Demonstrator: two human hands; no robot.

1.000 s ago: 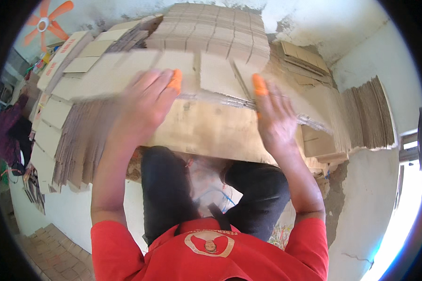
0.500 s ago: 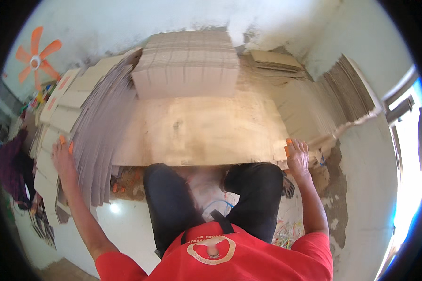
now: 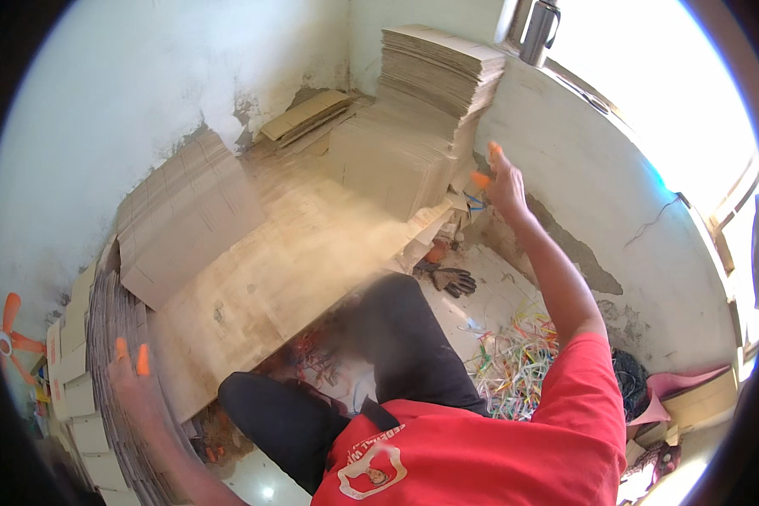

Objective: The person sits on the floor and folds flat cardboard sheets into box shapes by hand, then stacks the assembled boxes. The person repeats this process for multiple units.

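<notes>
My right hand (image 3: 506,190), with orange covers on its thumb and a finger, is raised beside the tall stack of flat cardboard sheets (image 3: 426,152) at the back right. Its thumb and fingers are apart, and nothing shows in them. My left hand (image 3: 131,384) is smeared by motion but has two spread orange-covered fingertips. Close to it runs a long row of cardboard pieces (image 3: 110,320); whether they touch I cannot tell. Between the hands lies a wooden tabletop (image 3: 253,295), with a block of stacked cardboard (image 3: 185,215) standing on its far left part.
A small pile of cardboard (image 3: 305,116) lies by the far wall. Below the table are a dark glove (image 3: 454,282) and a heap of coloured strips (image 3: 519,363). On the window ledge stands a metal flask (image 3: 540,34). An orange fan (image 3: 8,340) is at the far left.
My view has turned to the right, so the table now slants. My right hand has lifted and reached forward beside the right stack. My left hand remains near the left cardboard row.
</notes>
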